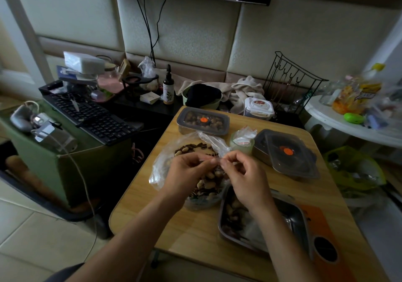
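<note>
On the middle of the table (152, 205) lies a clear plastic bag (162, 166) holding peanuts and dark seeds, its loose top lifted toward the person. The left hand (188, 168) and the right hand (243, 171) meet above it, each pinching the bag's top edge between thumb and fingertips, the other fingers curled. Whether they are pulling the mouth apart or pressing it closed cannot be told. At the table's near right corner a metal tray (289, 212) holds only a few nuts, while one lidded box (203, 121) at the far edge looks full. The job seems partway, with most of the bag's contents left to handle.
</note>
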The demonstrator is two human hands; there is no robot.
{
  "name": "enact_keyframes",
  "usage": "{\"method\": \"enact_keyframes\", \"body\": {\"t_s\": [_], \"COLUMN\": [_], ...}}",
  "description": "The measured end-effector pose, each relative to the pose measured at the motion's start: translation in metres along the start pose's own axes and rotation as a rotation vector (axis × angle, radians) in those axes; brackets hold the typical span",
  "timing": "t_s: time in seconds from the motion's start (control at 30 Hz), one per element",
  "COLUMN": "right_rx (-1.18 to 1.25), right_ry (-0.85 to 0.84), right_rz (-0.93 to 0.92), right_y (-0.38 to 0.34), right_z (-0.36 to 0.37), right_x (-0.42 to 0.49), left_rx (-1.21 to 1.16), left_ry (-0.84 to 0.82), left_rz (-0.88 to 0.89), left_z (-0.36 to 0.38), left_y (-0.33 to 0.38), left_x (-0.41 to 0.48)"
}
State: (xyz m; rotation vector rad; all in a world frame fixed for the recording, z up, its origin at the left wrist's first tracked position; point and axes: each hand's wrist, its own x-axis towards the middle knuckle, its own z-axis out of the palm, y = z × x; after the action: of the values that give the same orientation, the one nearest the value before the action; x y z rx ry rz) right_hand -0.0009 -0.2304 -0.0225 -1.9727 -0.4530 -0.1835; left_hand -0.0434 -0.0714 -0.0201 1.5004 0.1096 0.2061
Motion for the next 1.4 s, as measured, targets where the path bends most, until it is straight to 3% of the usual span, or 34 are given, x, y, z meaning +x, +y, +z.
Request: {"method": "enact_keyframes", "body": {"t_s": [0.13,0.27,0.4,0.63,0.83,0.97,1.13,1.27,1.4], "right_rx": [0.016,0.086,0.024,-0.146,-0.134,-0.213,-0.272,-0.452,-0.458], "right_ry": [0.079,0.138,0.123,0.08,-0.197,-0.309,-0.294,-0.248,-0.2], "right_rz": [0.064,0.15,0.013,-0.092,0.001,0.07,0.151,0.198,0.257], "right_y": [0.003,0.004,0.001,0.013,0.019,0.027,0.032,0.033,0.034], "right_z": [-0.006,-0.013,-0.016,-0.035,-0.059,-0.073,-0.087,-0.098,-0.099], "right_x": [-0.001,-0.004,-0.007,-0.008,-0.023,-0.036,-0.052,-0.063,-0.071], "left_rx": [0.053,0.292,0.446,0.444,0.524,0.645,0.772,0.823,0.867], "left_ry": [-0.151,-0.195,-0.148,-0.064,-0.095,-0.227,-0.337,-0.329,-0.293], "left_rz": [0.03,0.269,0.366,0.305,0.344,0.374,0.462,0.465,0.519], "left_z": [0.005,0.011,0.015,0.021,0.029,0.037,0.044,0.046,0.049], "left_y": [-0.005,-0.02,-0.021,-0.025,-0.026,-0.033,-0.041,-0.048,-0.05], "left_x": [-0.004,-0.01,-0.006,-0.008,-0.013,-0.024,-0.039,-0.046,-0.048]}}
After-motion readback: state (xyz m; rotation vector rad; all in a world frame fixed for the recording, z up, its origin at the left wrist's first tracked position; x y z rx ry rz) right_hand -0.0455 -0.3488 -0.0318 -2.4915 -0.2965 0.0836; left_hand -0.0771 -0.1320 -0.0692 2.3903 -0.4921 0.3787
